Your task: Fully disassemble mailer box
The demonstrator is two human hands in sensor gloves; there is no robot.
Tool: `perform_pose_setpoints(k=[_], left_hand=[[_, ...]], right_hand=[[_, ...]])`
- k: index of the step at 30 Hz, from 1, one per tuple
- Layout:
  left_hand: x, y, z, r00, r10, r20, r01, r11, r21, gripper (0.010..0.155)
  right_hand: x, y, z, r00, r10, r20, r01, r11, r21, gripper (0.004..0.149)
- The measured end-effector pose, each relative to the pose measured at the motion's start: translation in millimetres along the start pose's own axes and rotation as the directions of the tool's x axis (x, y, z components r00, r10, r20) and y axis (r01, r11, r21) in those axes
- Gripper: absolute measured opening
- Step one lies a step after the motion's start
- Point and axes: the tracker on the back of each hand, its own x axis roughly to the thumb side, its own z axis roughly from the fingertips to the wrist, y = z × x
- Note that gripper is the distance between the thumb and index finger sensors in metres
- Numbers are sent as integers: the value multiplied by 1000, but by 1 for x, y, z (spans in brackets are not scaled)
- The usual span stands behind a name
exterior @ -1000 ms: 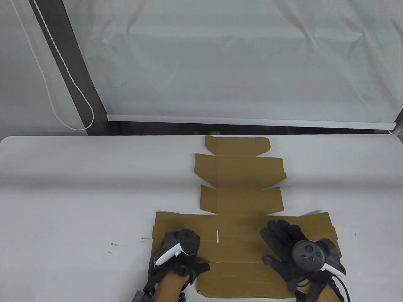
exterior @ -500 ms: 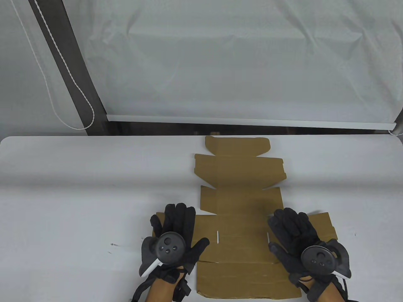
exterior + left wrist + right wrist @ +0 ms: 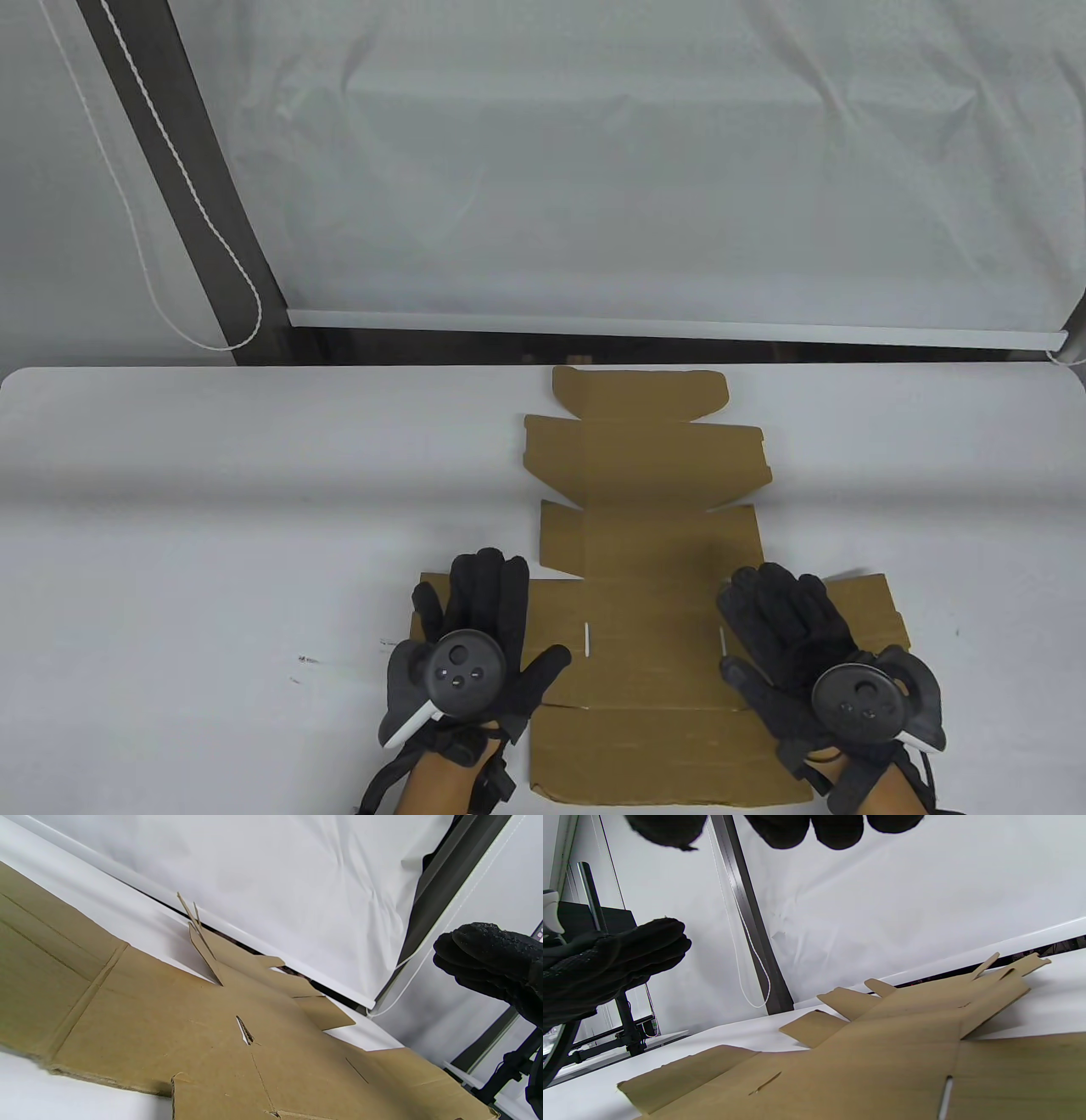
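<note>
The brown mailer box [image 3: 645, 526] lies unfolded as one nearly flat sheet on the white table [image 3: 212, 509]. It also shows in the left wrist view [image 3: 169, 1027] and the right wrist view [image 3: 882, 1052], where its small far flaps stand slightly raised. My left hand [image 3: 475, 628] is open, palm down with fingers spread, over the sheet's near left wing. My right hand [image 3: 797, 645] is open, palm down, over the near right wing. The wrist views show both hands a little above the cardboard. In the right wrist view my left hand [image 3: 615, 963] hovers at the left.
The table's far edge [image 3: 543, 368] runs just behind the sheet's far flap. A white blind, a dark post [image 3: 187, 187] and a hanging cord [image 3: 229, 255] stand behind the table. Bare table lies on both sides of the sheet.
A second ago my left hand lay curled on the left wing and my right hand lay flat on the sheet. Both have since opened flat; the last half second shows almost no movement.
</note>
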Motion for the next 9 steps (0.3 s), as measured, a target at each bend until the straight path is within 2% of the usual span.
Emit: perform_pose_setpoints(k=[7,9], left_hand=[[0,0,0,1000,6,-10,-6,1000,-2,90],[0,-1,0,1000,15,-16,-15,1000,-8,90]], right_hand=[[1,4,-1,1000,-24,-6,24,999,48,69],[2,18,-3,998,-59,-13,60,977,202,73]])
